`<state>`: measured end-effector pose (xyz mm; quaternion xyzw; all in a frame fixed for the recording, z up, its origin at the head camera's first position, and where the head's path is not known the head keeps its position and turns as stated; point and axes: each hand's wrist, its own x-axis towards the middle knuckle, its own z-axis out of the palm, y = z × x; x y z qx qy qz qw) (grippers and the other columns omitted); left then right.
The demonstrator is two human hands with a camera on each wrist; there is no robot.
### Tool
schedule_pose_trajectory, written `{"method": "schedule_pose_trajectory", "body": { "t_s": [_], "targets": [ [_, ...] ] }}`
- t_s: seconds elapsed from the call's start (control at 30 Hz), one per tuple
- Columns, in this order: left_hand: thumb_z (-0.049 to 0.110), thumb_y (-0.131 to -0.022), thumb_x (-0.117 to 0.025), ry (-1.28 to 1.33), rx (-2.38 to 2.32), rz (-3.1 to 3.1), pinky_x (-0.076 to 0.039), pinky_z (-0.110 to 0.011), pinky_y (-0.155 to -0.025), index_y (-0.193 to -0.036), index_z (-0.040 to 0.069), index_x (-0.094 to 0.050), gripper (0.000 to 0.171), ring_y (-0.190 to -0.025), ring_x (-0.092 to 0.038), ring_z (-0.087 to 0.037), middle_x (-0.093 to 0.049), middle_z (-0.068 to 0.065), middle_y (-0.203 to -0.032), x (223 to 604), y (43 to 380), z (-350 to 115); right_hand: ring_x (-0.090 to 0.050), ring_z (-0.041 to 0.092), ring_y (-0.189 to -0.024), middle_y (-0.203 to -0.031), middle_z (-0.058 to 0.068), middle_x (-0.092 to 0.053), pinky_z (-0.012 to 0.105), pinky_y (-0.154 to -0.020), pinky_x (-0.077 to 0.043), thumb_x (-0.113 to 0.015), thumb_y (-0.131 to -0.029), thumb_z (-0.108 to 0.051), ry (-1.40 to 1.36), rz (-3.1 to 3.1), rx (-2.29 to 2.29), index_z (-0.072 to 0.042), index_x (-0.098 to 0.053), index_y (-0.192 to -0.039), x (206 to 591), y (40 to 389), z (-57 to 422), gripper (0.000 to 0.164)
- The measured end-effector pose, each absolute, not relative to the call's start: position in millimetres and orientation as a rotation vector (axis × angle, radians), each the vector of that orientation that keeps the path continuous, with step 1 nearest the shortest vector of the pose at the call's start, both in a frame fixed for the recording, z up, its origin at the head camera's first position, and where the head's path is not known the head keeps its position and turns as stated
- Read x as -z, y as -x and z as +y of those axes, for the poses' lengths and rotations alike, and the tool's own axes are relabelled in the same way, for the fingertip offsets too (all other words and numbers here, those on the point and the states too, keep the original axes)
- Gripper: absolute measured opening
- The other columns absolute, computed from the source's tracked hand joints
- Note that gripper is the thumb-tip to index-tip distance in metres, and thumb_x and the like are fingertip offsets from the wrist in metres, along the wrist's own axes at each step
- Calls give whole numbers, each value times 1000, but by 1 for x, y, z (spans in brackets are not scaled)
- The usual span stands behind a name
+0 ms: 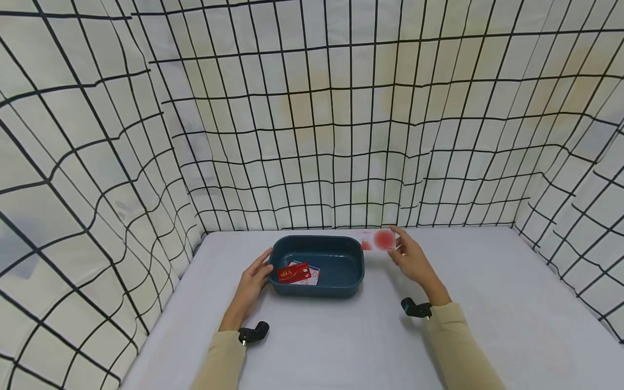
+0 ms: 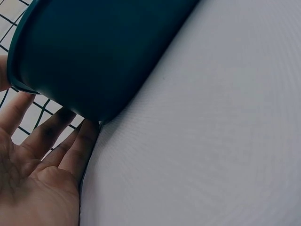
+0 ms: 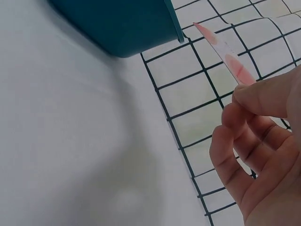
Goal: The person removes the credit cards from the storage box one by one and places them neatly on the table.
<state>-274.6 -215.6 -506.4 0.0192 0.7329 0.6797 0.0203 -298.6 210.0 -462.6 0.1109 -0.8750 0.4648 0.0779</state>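
A dark teal plastic basin (image 1: 314, 291) with rounded corners stands on the white table. Inside it, toward the left, a red card (image 1: 292, 273) marked VIP overlaps a pale patterned card (image 1: 313, 277). My left hand (image 1: 254, 281) grips the basin's left end, thumb at the rim and fingers along the outer wall (image 2: 84, 56). Between thumb and fingertips, my right hand (image 1: 408, 257) pinches the right end of a white card (image 1: 378, 239) with a red circle. That card is raised beside the basin's right rim, seen nearly edge-on in the right wrist view.
The white tabletop (image 1: 322, 346) extends around the basin and ends at a back edge close behind it. Black grid netting (image 1: 341, 135) over white sheeting rises behind the table and on both sides. Each wrist carries a small black camera (image 1: 416, 309).
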Motion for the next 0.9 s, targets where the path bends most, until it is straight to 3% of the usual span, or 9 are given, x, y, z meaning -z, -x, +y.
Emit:
{"method": "schedule_pose_trajectory", "body": {
  "t_s": [0.27, 0.53, 0.9],
  "targets": [
    [26, -108, -50, -54, -2109, 2278, -35, -46, -121, -155, 33, -45, 47, -152, -38, -28, -37, -9, -165, 505, 274, -215, -61, 21, -84, -99, 18, -63, 22, -69, -52, -61, -97, 1, -303, -2606, -1393, -4, -37, -154, 467, 302, 223, 62],
    [26, -108, -50, -60, -2106, 2275, -34, -46, -121, -155, 33, -44, 48, -153, -35, -28, -35, -9, -166, 506, 274, -215, -65, 27, -94, -116, 24, -59, 16, -74, -53, -62, -97, 2, -226, -2613, -1462, -5, -38, -155, 469, 302, 235, 63],
    [25, -108, -51, -63, -2121, 2255, -37, -43, -119, -155, 33, -44, 48, -151, -40, -26, -36, -8, -165, 505, 273, -216, -58, 29, -105, -121, 23, -55, 12, -73, -52, -65, -94, 3, -133, -2570, -1572, -5, -40, -155, 473, 300, 245, 66]
  ]
}}
